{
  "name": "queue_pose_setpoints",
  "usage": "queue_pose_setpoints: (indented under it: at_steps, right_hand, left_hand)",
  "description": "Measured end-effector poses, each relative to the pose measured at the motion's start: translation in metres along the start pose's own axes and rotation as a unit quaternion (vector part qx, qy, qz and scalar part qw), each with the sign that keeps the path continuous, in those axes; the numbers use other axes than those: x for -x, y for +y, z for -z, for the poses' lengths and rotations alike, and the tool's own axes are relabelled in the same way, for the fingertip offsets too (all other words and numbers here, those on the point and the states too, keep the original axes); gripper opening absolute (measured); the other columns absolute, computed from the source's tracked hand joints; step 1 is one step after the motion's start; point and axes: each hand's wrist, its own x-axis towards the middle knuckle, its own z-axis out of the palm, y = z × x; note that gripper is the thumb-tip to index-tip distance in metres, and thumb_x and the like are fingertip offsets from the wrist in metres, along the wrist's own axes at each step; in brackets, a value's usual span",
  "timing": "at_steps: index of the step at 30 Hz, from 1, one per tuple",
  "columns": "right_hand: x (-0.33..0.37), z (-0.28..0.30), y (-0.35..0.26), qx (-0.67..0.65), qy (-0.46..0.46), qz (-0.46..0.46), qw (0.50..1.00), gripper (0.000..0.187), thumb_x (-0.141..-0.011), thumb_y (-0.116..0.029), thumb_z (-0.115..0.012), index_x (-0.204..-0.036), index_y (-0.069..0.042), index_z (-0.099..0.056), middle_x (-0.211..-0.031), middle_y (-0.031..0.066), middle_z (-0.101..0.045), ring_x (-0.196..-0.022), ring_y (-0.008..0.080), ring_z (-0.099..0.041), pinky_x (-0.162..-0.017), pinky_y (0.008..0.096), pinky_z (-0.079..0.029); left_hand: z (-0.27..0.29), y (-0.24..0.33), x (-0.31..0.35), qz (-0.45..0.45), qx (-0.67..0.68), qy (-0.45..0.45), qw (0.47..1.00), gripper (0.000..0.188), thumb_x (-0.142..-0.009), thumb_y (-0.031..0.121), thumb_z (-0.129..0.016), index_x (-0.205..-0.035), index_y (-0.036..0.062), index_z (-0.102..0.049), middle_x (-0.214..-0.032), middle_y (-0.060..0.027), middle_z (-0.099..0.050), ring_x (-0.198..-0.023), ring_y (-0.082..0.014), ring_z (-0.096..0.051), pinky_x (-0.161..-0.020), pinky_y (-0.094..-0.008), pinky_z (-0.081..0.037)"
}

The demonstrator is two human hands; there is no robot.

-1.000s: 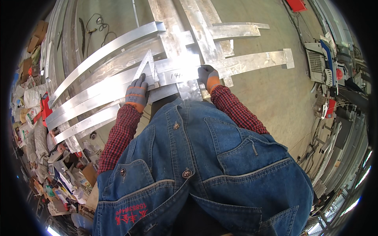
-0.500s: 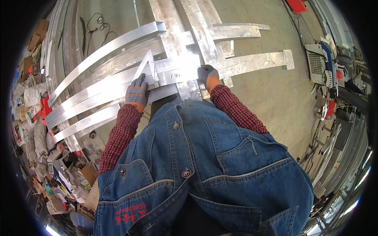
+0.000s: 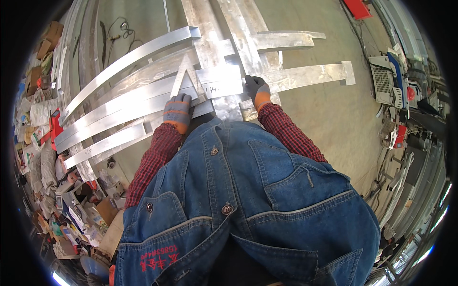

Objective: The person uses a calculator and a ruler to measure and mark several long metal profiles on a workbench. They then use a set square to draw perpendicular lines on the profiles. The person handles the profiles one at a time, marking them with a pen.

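Set square (image 3: 180, 77) lay across the marked metal profile (image 3: 228, 85), just ahead of the left hand (image 3: 178, 113), apex pointing away from the body; left hand nearer by far, fingers closed on the square's near left corner; right hand (image 3: 256, 90) at the profile's right end, fingers curled, couldn't tell if pinching the end or only resting by it; profile's long axis ran crosswise in front of the person, from far left to just beside the right hand, so the square stood across it; profile crossed over a metal bar (image 3: 204, 31) running away from the body; another long channel (image 3: 138, 52) lay beyond, roughly alongside, tightening room on the far side; to the right, a shorter bar (image 3: 310, 76) stuck out past the right hand, floor (image 3: 324, 119) visible around it.
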Motion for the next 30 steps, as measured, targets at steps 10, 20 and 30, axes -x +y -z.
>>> queue_pose_setpoints:
  at_steps: [10,20,30]
  right_hand:
    - [0.012,0.019,0.018,-0.137,0.013,0.015,0.990,0.039,-0.100,-0.031,-0.079,-0.124,-0.002,-0.072,-0.099,0.0078,-0.078,-0.083,0.0161,-0.072,-0.066,0.0304,-0.055]
    - [0.035,0.041,0.028,-0.195,0.027,0.020,0.980,0.041,-0.100,-0.032,-0.078,-0.123,0.001,-0.074,-0.096,0.0088,-0.078,-0.082,0.0147,-0.070,-0.073,0.0314,-0.056]
    - [0.041,0.048,0.031,0.033,0.054,0.154,0.986,0.059,-0.091,-0.033,-0.091,-0.135,-0.001,-0.068,-0.107,0.0112,-0.078,-0.094,0.0210,-0.074,-0.082,0.0349,-0.061]
  left_hand:
    - [-0.009,0.045,-0.014,-0.117,-0.024,-0.056,0.991,0.029,-0.096,0.018,-0.072,-0.123,0.0093,-0.068,-0.134,-0.0165,-0.066,-0.120,-0.0386,-0.069,-0.101,-0.0505,-0.056]
    - [-0.023,0.058,-0.038,-0.169,-0.070,-0.045,0.982,0.034,-0.102,0.025,-0.070,-0.132,0.0086,-0.068,-0.149,-0.0174,-0.064,-0.129,-0.0373,-0.066,-0.106,-0.0493,-0.055]
    - [-0.019,0.059,-0.035,-0.160,-0.036,-0.014,0.986,0.035,-0.103,0.028,-0.071,-0.132,0.0106,-0.068,-0.148,-0.0164,-0.064,-0.135,-0.0382,-0.062,-0.109,-0.0524,-0.052]
